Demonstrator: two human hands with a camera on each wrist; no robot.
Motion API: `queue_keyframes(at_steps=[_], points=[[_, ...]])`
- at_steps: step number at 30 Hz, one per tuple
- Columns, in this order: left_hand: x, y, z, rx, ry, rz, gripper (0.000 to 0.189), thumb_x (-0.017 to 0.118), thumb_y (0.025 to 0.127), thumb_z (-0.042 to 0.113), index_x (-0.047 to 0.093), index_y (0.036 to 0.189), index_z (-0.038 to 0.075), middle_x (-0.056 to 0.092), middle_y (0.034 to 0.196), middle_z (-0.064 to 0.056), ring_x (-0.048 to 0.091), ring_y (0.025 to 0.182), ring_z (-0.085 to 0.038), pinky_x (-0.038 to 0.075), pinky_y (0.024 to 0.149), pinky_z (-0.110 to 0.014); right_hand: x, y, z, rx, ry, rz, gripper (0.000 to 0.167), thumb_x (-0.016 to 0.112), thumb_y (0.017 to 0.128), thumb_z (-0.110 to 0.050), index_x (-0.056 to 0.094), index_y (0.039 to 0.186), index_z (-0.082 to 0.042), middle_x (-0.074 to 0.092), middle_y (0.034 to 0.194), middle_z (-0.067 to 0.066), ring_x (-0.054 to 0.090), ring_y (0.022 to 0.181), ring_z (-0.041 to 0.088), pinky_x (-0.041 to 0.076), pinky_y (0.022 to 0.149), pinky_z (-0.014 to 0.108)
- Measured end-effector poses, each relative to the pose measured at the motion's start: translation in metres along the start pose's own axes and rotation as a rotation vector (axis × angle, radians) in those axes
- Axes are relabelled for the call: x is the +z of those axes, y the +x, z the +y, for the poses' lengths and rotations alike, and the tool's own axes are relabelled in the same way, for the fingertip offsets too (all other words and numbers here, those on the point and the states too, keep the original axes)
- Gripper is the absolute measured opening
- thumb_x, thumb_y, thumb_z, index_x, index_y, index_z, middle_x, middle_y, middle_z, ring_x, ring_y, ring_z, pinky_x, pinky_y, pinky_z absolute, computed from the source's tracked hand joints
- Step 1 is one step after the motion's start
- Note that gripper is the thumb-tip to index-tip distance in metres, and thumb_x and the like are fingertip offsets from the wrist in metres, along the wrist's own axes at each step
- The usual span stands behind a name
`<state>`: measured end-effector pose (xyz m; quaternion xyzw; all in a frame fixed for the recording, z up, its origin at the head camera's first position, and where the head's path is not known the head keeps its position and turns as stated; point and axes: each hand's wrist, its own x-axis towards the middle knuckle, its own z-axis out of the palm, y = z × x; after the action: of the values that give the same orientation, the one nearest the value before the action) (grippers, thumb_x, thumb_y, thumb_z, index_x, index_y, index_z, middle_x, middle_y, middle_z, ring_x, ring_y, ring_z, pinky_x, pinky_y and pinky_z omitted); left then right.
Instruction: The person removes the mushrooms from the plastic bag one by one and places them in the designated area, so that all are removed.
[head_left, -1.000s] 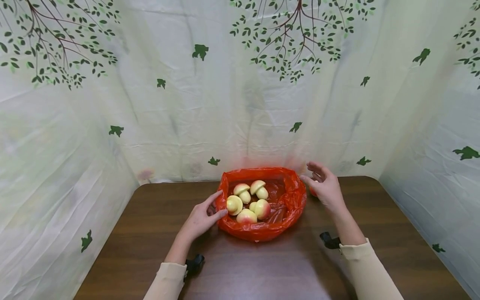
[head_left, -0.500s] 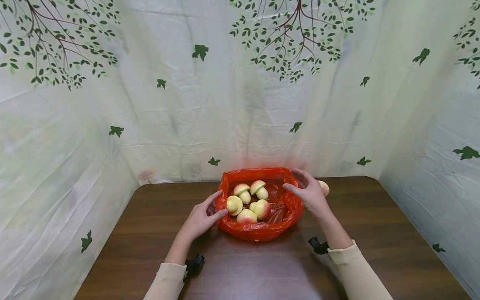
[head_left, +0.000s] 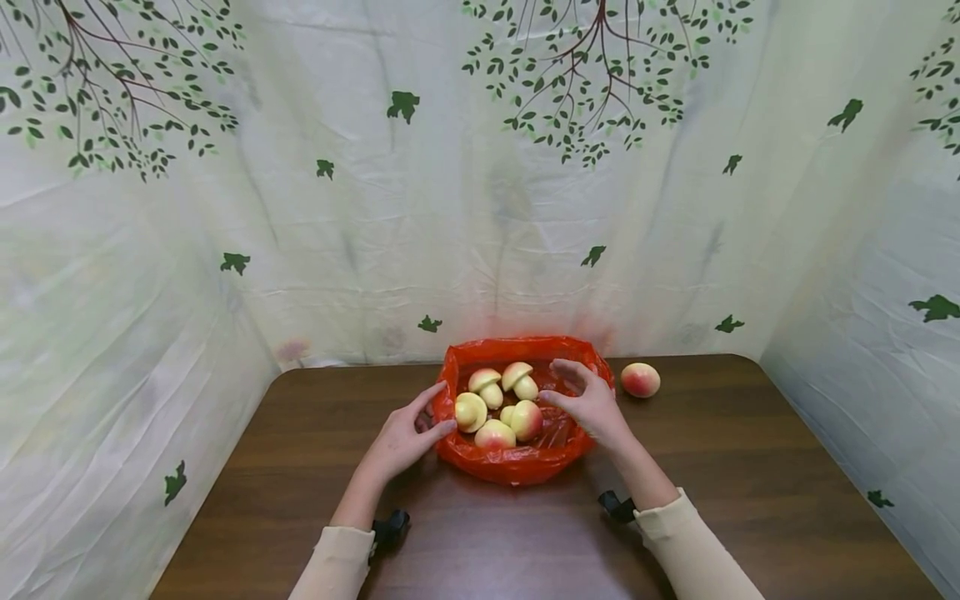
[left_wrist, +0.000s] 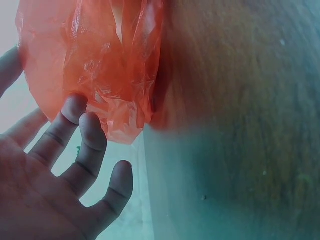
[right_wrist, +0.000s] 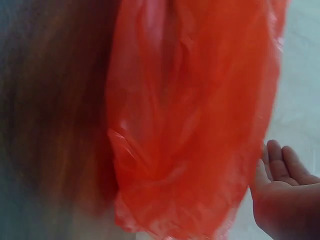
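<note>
While the red bag (head_left: 502, 472) holds five mushrooms (head_left: 485, 382), one round piece (head_left: 641, 380) seems to remain far right on the counter (head_left: 510, 542), your left hand (head_left: 405, 435) and right hand (head_left: 591, 408) both with fingers spread.

The right grip (head_left: 588, 408) has moved over the red bag (head_left: 517, 472), uncovering a rounded piece (head_left: 641, 380).
</note>
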<state>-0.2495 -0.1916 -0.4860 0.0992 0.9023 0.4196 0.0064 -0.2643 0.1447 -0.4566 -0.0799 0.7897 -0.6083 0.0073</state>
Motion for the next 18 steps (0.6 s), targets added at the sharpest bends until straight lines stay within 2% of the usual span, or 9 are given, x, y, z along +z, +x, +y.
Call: queue_keyframes(at_steps=[9,18], points=[[0.000,0.000,0.000,-0.002,-0.003,0.005,0.071,0.078,0.095,0.046,0.051,0.159,0.028,0.062,0.094,-0.003,0.057,0.081,-0.016,0.048,0.067,-0.027,0.010,0.001,0.011,0.043,-0.027,-0.034,0.064,0.080,0.096,-0.022,0.054,0.152,-0.005,0.054,0.156,0.022,0.049,0.148,0.043,0.045,0.118,0.055],[-0.001,-0.003,0.002,-0.001,-0.009,0.007,0.070,0.079,0.095,0.043,0.052,0.158,0.030,0.061,0.098,-0.003,0.057,0.084,-0.018,0.049,0.069,-0.028,0.020,-0.001,0.022,0.033,-0.011,-0.038,0.068,0.085,0.092,-0.022,0.056,0.149,-0.001,0.057,0.153,0.023,0.055,0.144,0.042,0.045,0.118,0.056]])
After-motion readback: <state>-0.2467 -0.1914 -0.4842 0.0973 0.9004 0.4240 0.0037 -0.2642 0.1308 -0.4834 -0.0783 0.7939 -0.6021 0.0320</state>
